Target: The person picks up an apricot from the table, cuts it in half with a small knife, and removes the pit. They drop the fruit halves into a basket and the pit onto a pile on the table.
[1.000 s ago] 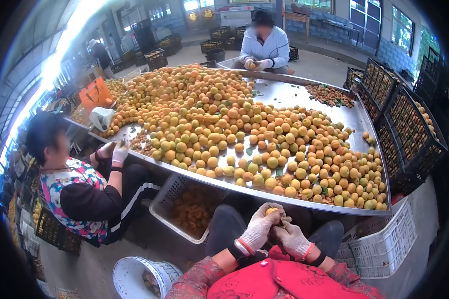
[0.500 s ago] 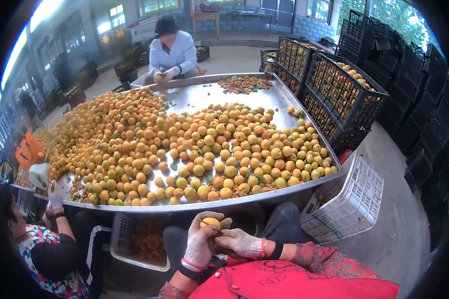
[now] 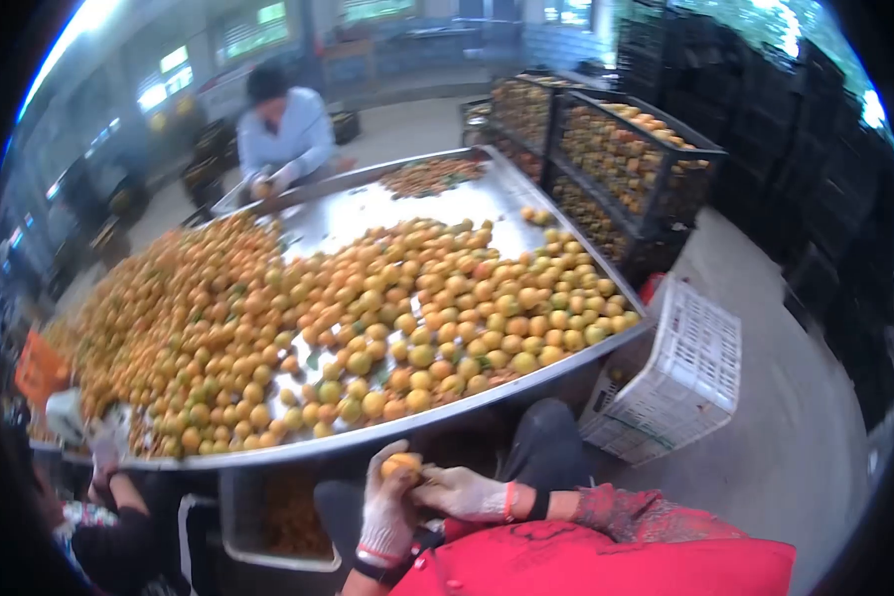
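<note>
My left hand, in a white knitted glove, is closed around an orange-yellow apricot above my lap. My right hand, gloved too, meets it from the right with its fingers bent together against the left hand. What lies between the right fingers is hidden and blurred. Just beyond both hands runs the front rim of a metal table, with a broad heap of apricots spread over it.
A white crate leans right of my knees; a pale bin with orange pieces sits below the table. Black crates full of fruit stand along the right. One co-worker sits opposite, another at left.
The view has swung, so the table and crates sit further left and the table's front edge tilts more. My hands stay together, with the apricot still in the left one.
</note>
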A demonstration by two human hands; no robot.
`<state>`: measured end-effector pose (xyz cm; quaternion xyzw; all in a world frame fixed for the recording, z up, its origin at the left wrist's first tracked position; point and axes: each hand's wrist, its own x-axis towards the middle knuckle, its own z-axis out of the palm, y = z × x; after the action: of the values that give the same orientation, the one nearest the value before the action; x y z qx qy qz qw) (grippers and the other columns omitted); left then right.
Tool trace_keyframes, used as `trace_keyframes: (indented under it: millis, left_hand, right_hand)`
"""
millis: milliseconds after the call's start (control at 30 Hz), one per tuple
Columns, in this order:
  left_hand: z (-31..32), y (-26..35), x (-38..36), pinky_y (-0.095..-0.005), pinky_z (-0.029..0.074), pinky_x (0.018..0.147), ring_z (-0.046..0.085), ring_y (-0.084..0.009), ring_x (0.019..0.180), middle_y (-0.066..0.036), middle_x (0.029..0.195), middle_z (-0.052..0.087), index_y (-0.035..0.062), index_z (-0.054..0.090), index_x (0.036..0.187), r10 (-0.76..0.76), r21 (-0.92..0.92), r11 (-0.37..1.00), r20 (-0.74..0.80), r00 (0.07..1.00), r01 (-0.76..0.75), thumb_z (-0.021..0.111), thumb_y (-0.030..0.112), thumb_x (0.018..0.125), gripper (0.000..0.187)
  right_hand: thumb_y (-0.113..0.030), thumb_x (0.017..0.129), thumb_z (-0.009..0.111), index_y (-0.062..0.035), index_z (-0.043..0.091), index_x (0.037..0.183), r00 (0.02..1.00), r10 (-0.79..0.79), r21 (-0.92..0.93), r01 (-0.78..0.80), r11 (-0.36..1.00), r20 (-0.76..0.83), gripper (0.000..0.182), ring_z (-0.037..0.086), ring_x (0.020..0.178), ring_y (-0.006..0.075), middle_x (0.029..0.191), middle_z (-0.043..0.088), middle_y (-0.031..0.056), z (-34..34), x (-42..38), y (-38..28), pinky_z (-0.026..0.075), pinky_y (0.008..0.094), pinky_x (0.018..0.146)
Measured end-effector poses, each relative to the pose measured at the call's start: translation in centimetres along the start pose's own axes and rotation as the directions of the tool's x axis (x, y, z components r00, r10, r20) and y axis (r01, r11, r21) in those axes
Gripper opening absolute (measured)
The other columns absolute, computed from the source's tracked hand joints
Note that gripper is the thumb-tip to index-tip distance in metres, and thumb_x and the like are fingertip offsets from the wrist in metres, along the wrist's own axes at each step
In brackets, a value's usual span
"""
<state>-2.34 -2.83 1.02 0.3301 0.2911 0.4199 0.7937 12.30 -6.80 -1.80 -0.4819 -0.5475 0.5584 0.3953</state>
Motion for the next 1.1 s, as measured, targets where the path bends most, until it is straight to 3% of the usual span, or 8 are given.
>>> trace_keyframes:
  millis: [267, 333, 400, 433, 500, 567, 900, 1100]
  left_hand:
    - [1.5, 0.4, 0.2, -0.0249, 0.048, 0.082, 0.056, -0.0122, 0.088, -0.004, 0.099, 0.059, 0.0024, 0.052, 0.126, 0.068, 0.212, 0.976, -0.102, 0.992, -0.045, 0.066, 0.027, 0.092, 0.045]
    - [1.6, 0.4, 0.5, -0.0231, 0.049, 0.076, 0.057, -0.0098, 0.085, -0.005, 0.098, 0.060, 0.0015, 0.053, 0.125, 0.079, 0.232, 0.971, -0.118, 0.990, -0.050, 0.062, 0.007, 0.090, 0.037]
    - [-0.5, -0.9, 1.2, -0.0219, 0.050, 0.072, 0.059, -0.0093, 0.083, -0.005, 0.098, 0.062, 0.0013, 0.054, 0.126, 0.107, 0.302, 0.950, -0.088, 0.990, -0.076, 0.063, 0.006, 0.089, 0.038]
    - [-0.7, -0.7, 0.9, -0.0225, 0.050, 0.074, 0.059, -0.0099, 0.084, -0.005, 0.097, 0.061, 0.0016, 0.053, 0.127, 0.030, 0.261, 0.965, -0.106, 0.994, -0.001, 0.062, 0.006, 0.089, 0.039]
    - [-0.5, -0.1, 0.4, -0.0226, 0.051, 0.074, 0.060, -0.0104, 0.084, -0.005, 0.096, 0.060, 0.0020, 0.053, 0.129, -0.069, 0.180, 0.980, -0.122, 0.990, 0.091, 0.061, 0.005, 0.089, 0.041]
    - [-0.9, -0.1, 0.3, -0.0237, 0.052, 0.076, 0.060, -0.0112, 0.085, -0.006, 0.100, 0.061, 0.0019, 0.051, 0.130, -0.108, 0.093, 0.989, -0.099, 0.989, 0.117, 0.061, 0.003, 0.088, 0.043]
    - [-3.0, -0.7, 1.0, -0.0340, 0.052, 0.092, 0.060, -0.0275, 0.113, -0.016, 0.123, 0.052, 0.0011, 0.039, 0.129, -0.010, 0.146, 0.989, -0.004, 1.000, 0.011, 0.062, 0.001, 0.087, 0.048]
    - [-4.5, -1.2, 1.3, -0.0298, 0.050, 0.089, 0.060, -0.0154, 0.099, -0.008, 0.106, 0.061, 0.0013, 0.050, 0.117, 0.047, 0.087, 0.995, -0.017, 0.999, -0.046, 0.071, 0.007, 0.083, 0.040]
  right_hand:
    - [-0.032, 0.096, 0.055, -0.0018, 0.050, 0.095, 0.965, -0.244, -0.424, 0.183, 0.887, -0.095, 0.031, 0.066, 0.064, 0.0384, 0.069, 0.063, 0.0185, -0.3, -0.4, 0.4, 0.050, 0.0449, 0.057]
    - [-0.031, 0.096, 0.055, -0.0010, 0.051, 0.097, 0.949, -0.301, -0.468, 0.225, 0.854, -0.093, 0.030, 0.067, 0.064, 0.0355, 0.069, 0.064, 0.0179, -0.3, -0.2, 1.4, 0.051, 0.0444, 0.058]
    - [-0.030, 0.096, 0.054, -0.0017, 0.053, 0.098, 0.979, -0.180, -0.223, 0.156, 0.962, -0.092, 0.029, 0.068, 0.063, 0.0287, 0.071, 0.066, 0.0133, -0.2, -0.2, 0.1, 0.052, 0.0430, 0.059]
    - [-0.029, 0.096, 0.054, -0.0035, 0.054, 0.100, 0.994, 0.108, 0.129, -0.105, 0.986, -0.013, 0.026, 0.063, 0.057, 0.0235, 0.069, 0.063, 0.0092, -0.1, -0.6, -2.5, 0.049, 0.0397, 0.053]
    - [-0.027, 0.096, 0.053, -0.0064, 0.057, 0.103, 0.870, 0.436, 0.399, -0.493, 0.773, 0.230, 0.022, 0.051, 0.048, 0.0142, 0.065, 0.056, 0.0018, -1.1, -0.7, -4.1, 0.039, 0.0322, 0.043]
    - [-0.024, 0.095, 0.053, -0.0067, 0.059, 0.103, 0.827, 0.509, 0.430, -0.560, 0.708, 0.239, 0.020, 0.034, 0.042, 0.0069, 0.057, 0.043, -0.0040, -0.9, -0.8, -4.7, 0.024, 0.0234, 0.039]
    - [-0.017, 0.084, 0.067, -0.0022, 0.062, 0.101, 0.918, 0.381, 0.087, -0.391, 0.916, 0.105, 0.023, 0.055, 0.061, 0.0094, 0.069, 0.058, -0.0016, -0.2, -0.5, -3.3, 0.044, 0.0253, 0.056]
    - [-0.016, 0.080, 0.071, 0.0047, 0.063, 0.096, 0.974, 0.206, -0.250, -0.223, 0.942, -0.093, 0.027, 0.060, 0.073, 0.0110, 0.077, 0.067, 0.0116, -0.1, -0.2, -3.8, 0.050, 0.0303, 0.069]
